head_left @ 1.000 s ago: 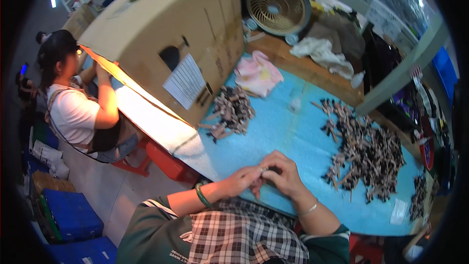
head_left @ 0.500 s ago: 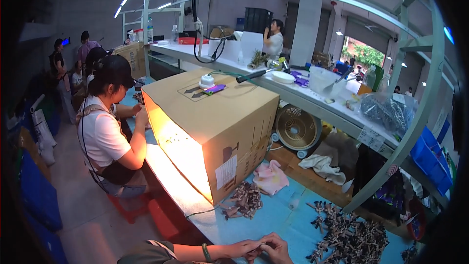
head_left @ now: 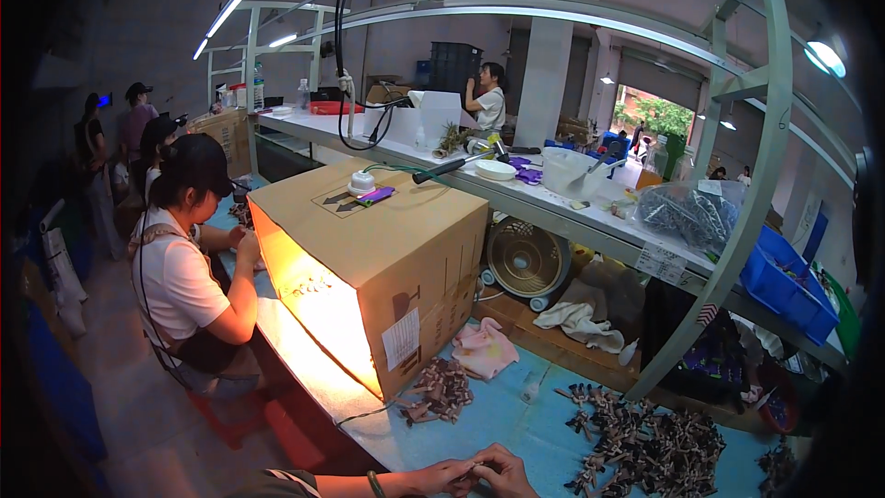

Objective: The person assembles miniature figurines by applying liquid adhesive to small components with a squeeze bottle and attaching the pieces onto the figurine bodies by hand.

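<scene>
At the lower edge, my left hand (head_left: 446, 477), with a bracelet on its wrist, meets my right hand (head_left: 504, 471). The fingertips of both are pinched together over the blue table cover (head_left: 535, 443). Whatever lies between them is too small and hidden to make out. Beyond my hands is a small heap of brownish, stick-like pieces (head_left: 437, 393). To the right spreads a larger heap of similar dark and tan pieces (head_left: 650, 447). A pink cloth (head_left: 486, 349) lies behind the small heap.
A large cardboard box (head_left: 369, 258), lit inside, stands on the table at left. Past it a seated co-worker (head_left: 184, 267) bends over the work. A metal shelf (head_left: 590, 212) runs along the back, with a fan (head_left: 527, 258) beneath and a blue bin (head_left: 788, 286) at right.
The whole view has shifted, so the box, heaps and shelf appear farther left and the ceiling lamps show more. My two hands stay pinched together.
</scene>
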The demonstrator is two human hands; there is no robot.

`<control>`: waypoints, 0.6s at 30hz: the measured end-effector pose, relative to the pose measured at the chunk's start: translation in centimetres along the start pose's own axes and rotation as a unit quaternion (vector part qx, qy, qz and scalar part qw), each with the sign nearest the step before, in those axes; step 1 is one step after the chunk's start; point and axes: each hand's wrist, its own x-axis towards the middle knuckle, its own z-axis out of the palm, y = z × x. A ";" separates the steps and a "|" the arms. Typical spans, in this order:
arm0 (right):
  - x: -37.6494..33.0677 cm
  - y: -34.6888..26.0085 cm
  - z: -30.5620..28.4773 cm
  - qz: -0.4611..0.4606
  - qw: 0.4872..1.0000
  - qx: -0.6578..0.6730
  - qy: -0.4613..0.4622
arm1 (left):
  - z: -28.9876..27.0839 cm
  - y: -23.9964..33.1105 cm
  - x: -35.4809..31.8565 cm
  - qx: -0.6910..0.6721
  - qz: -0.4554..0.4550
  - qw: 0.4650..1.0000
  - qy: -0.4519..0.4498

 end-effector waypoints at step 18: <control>0.1 0.7 -0.3 0.007 1.000 0.013 -0.010 | 0.1 1.2 -0.3 -0.028 -0.018 0.997 -0.064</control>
